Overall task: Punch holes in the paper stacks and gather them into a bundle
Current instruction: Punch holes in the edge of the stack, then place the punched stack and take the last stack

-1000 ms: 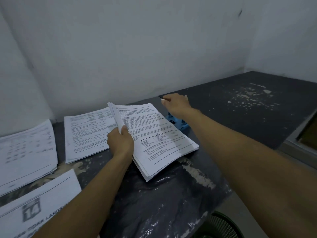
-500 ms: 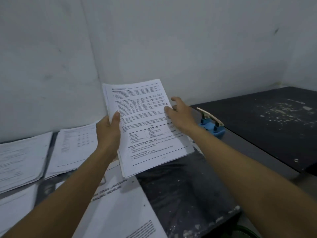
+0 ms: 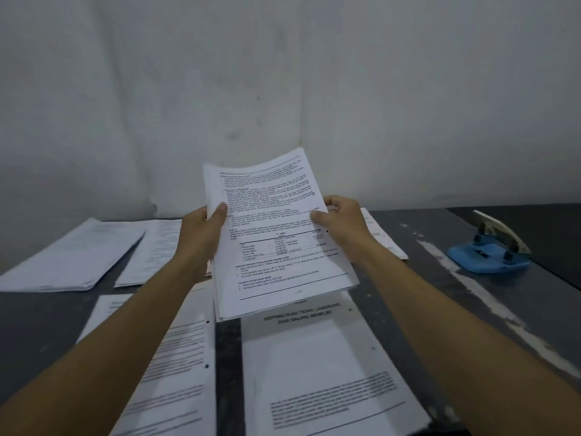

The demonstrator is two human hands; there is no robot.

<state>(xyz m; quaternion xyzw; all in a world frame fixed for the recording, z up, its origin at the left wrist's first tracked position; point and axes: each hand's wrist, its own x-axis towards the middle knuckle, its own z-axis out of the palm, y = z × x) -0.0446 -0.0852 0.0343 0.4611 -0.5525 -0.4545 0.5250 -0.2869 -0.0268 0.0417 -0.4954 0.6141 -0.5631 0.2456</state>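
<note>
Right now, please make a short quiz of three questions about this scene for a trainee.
1. True or false: both hands hold the white printed paper stack above the dark table.
2. Where is the blue hole punch? A) under the stack B) on the table, at right C) in the left hand
3. Fill in: the right hand grips the stack's ___ edge.

Key: 1 true; 2 B; 3 right.

Held stack (image 3: pixel 276 240) is showing matt white printed paper, sheets thin and curling. Table (image 3: pixel 471 297) is looking dark, dull, with scuffed pale patches. Hole punch (image 3: pixel 490 251) is showing blue plastic-looking base, pale lever. Wall (image 3: pixel 283 89) is looking rough, matt whitewashed.
</note>
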